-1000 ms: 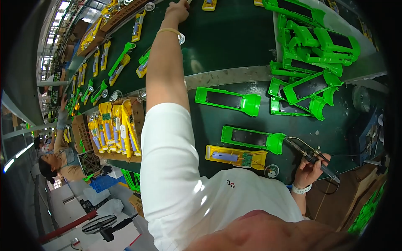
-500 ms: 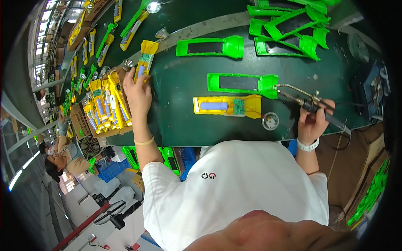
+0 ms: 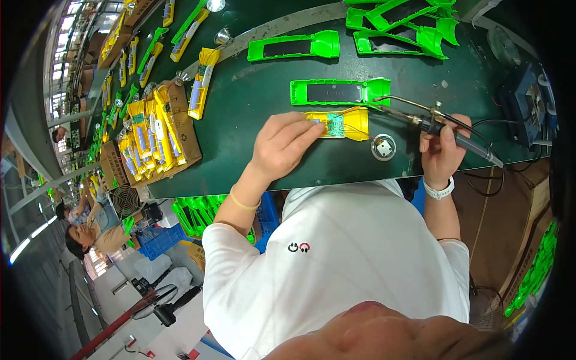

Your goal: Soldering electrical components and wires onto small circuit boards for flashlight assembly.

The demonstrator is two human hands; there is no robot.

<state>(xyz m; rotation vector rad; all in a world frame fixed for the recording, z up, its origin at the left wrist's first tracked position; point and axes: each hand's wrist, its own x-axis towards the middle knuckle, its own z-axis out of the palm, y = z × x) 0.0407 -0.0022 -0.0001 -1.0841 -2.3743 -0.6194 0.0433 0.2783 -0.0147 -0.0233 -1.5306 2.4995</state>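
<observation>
A yellow flashlight half-shell point(image 3: 359, 124) lies in front of me, with a green circuit board point(image 3: 336, 125) and thin wires inside. My left hand point(image 3: 284, 146) covers its left end, fingers together and gripping it near the board. The battery in that shell is mostly hidden under the hand. Wires lead to a round lamp reflector point(image 3: 383, 147) just right of the shell. In my right hand point(image 3: 443, 153) is a soldering iron point(image 3: 474, 147) with a thin metal feed tube; its tip points left, near the right end of a green half-shell point(image 3: 335, 92).
A cardboard box point(image 3: 187, 135) of filled yellow shells stands left, beside a separate yellow shell point(image 3: 203, 83). More green shells point(image 3: 402, 42) are piled at the far right. A dark blue bench unit point(image 3: 521, 117) stands right. A co-worker point(image 3: 96, 235) is at far left.
My left hand has left the yellow shell beside the box and come right onto the shell before me. The right hand still holds the soldering iron. The view has shifted slightly.
</observation>
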